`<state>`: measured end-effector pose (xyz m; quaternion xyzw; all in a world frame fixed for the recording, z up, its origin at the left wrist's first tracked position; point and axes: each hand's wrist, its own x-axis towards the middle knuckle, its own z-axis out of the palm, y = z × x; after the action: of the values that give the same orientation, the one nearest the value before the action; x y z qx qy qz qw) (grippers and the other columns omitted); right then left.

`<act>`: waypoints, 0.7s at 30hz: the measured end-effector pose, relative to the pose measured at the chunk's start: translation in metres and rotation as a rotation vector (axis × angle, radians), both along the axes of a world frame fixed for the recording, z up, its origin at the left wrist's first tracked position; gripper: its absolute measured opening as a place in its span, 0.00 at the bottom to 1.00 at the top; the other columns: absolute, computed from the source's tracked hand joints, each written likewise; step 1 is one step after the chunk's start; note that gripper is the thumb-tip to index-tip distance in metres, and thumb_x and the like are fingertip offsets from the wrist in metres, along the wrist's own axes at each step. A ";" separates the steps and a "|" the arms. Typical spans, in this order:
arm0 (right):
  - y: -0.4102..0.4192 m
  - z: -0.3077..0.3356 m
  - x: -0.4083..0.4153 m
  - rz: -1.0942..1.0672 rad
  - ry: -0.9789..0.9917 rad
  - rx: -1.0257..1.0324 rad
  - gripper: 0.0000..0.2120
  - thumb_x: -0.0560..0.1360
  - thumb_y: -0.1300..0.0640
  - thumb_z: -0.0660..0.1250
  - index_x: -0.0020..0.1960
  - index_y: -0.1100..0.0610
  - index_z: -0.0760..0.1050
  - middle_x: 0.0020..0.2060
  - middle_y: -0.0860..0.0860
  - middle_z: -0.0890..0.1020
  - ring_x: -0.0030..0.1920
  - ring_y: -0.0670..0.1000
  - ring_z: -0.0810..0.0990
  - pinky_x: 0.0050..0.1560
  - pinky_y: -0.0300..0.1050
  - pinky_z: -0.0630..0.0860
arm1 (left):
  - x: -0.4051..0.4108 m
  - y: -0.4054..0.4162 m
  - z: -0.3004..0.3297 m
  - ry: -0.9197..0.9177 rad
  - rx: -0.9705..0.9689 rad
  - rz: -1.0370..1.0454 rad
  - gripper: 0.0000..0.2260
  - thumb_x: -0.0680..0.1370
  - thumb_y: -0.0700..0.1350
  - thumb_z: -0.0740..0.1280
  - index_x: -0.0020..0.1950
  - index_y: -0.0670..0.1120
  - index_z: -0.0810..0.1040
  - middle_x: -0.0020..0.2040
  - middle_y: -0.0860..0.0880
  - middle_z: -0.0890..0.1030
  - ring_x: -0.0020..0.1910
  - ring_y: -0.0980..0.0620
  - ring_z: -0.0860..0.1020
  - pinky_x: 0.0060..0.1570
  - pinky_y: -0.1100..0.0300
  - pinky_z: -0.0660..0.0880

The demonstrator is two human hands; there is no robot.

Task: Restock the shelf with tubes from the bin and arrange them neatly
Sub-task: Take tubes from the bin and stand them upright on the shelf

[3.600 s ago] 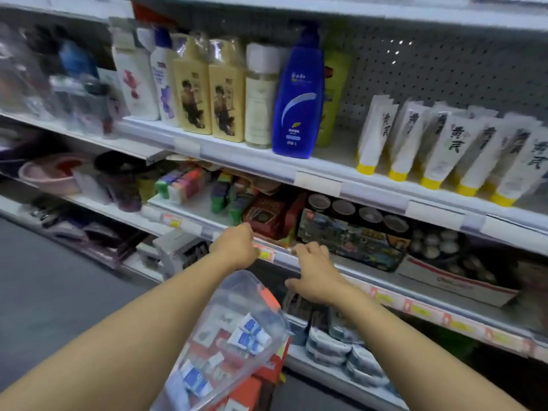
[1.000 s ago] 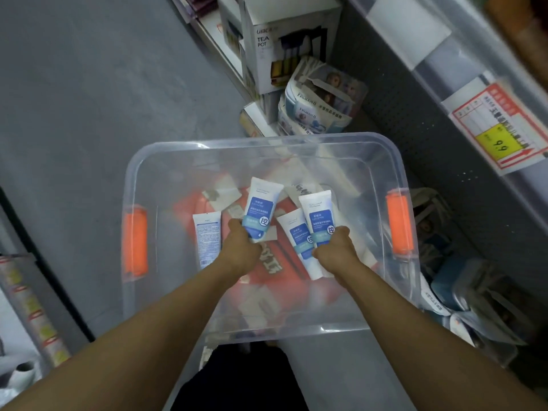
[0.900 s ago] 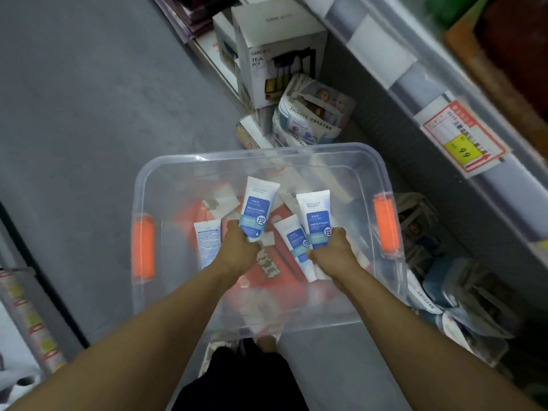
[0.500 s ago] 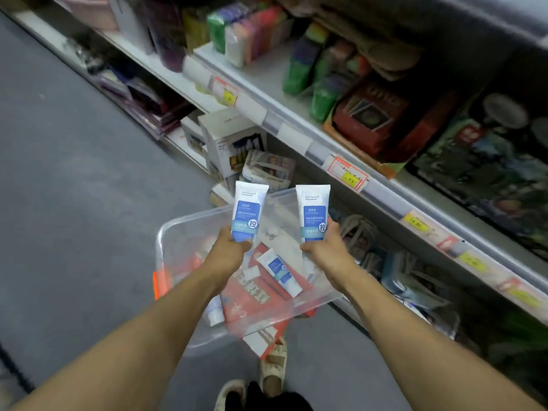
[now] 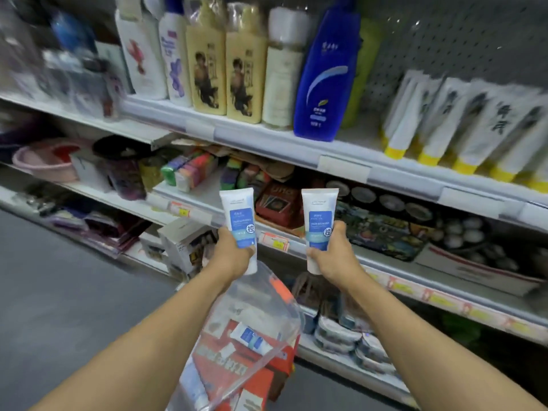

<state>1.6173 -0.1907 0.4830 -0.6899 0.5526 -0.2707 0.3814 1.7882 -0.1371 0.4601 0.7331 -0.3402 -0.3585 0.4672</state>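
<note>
My left hand (image 5: 232, 256) grips a white tube with a blue label (image 5: 240, 216), held upright in front of the shelves. My right hand (image 5: 332, 256) grips a matching tube (image 5: 319, 216) beside it, also upright. Below my forearms sits the clear plastic bin (image 5: 275, 307) with an orange handle; one more blue-and-white tube (image 5: 250, 338) lies inside on red packaging. The upper shelf (image 5: 344, 161) carries a row of white tubes with yellow caps (image 5: 462, 126) at the right, with a bare stretch of shelf between them and the bottles.
Tall bottles line the upper shelf: yellow ones (image 5: 225, 72), a white one, a blue shampoo bottle (image 5: 324, 78). The middle shelf holds sponges (image 5: 189, 170), a red card box (image 5: 277, 200) and boxed goods. A white box (image 5: 184, 247) stands low at the left. Grey floor lies left.
Both hands have lifted a tube each out of the bin and raised them to shelf height. My view has swung up from the bin to the shelves.
</note>
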 end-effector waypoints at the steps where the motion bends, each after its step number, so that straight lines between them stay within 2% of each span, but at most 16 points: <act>1: 0.001 0.010 -0.010 -0.015 0.002 -0.020 0.18 0.75 0.65 0.65 0.56 0.57 0.57 0.50 0.52 0.71 0.47 0.50 0.72 0.43 0.40 0.68 | -0.009 -0.003 0.010 -0.017 -0.021 -0.027 0.14 0.76 0.35 0.64 0.58 0.44 0.63 0.55 0.45 0.73 0.51 0.49 0.72 0.50 0.57 0.68; 3: 0.003 0.028 -0.030 -0.060 0.021 -0.056 0.18 0.75 0.65 0.64 0.54 0.56 0.56 0.50 0.51 0.71 0.46 0.49 0.72 0.39 0.41 0.67 | -0.028 -0.010 0.030 -0.050 -0.046 -0.083 0.14 0.77 0.35 0.64 0.56 0.44 0.61 0.54 0.45 0.72 0.51 0.50 0.72 0.49 0.58 0.68; 5: 0.002 0.044 -0.052 -0.127 0.028 -0.079 0.18 0.75 0.64 0.64 0.54 0.55 0.56 0.50 0.52 0.72 0.47 0.51 0.73 0.43 0.42 0.69 | -0.047 -0.019 0.047 -0.107 -0.058 -0.131 0.14 0.77 0.36 0.64 0.54 0.44 0.59 0.54 0.46 0.71 0.50 0.49 0.71 0.49 0.57 0.68; 8: 0.001 0.064 -0.087 -0.212 0.002 -0.087 0.18 0.75 0.64 0.64 0.57 0.56 0.57 0.51 0.52 0.71 0.47 0.51 0.73 0.41 0.42 0.70 | -0.078 -0.033 0.070 -0.180 -0.081 -0.209 0.14 0.78 0.37 0.63 0.54 0.44 0.58 0.55 0.46 0.71 0.51 0.48 0.72 0.50 0.56 0.68; 12: 0.001 0.087 -0.137 -0.321 -0.026 -0.140 0.21 0.75 0.64 0.65 0.62 0.59 0.56 0.52 0.52 0.71 0.49 0.51 0.73 0.44 0.43 0.69 | -0.127 -0.053 0.096 -0.190 -0.124 -0.327 0.15 0.78 0.38 0.63 0.55 0.45 0.57 0.56 0.46 0.71 0.51 0.50 0.71 0.53 0.55 0.70; 14: -0.001 0.095 -0.164 -0.366 -0.034 -0.172 0.21 0.75 0.65 0.65 0.62 0.60 0.57 0.53 0.53 0.72 0.49 0.51 0.74 0.42 0.42 0.70 | -0.155 -0.062 0.108 -0.198 -0.147 -0.377 0.15 0.78 0.38 0.64 0.57 0.44 0.58 0.57 0.46 0.71 0.53 0.50 0.71 0.54 0.54 0.71; 18: -0.007 0.110 -0.220 -0.431 -0.092 -0.216 0.23 0.76 0.65 0.63 0.64 0.59 0.54 0.52 0.52 0.72 0.48 0.49 0.73 0.36 0.38 0.69 | -0.215 -0.081 0.126 -0.264 -0.194 -0.476 0.16 0.78 0.38 0.63 0.60 0.42 0.57 0.55 0.47 0.69 0.52 0.50 0.70 0.50 0.56 0.68; 21: -0.014 0.119 -0.265 -0.478 -0.101 -0.255 0.20 0.76 0.66 0.62 0.62 0.60 0.55 0.45 0.49 0.71 0.45 0.49 0.73 0.34 0.35 0.69 | -0.261 -0.097 0.137 -0.279 -0.227 -0.522 0.18 0.78 0.38 0.62 0.64 0.40 0.57 0.54 0.47 0.69 0.51 0.50 0.70 0.50 0.56 0.68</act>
<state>1.3519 -0.2044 0.6018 -0.5680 0.6413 -0.4545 0.2442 1.5273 -0.2345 0.5967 0.6064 -0.6155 -0.3218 0.3871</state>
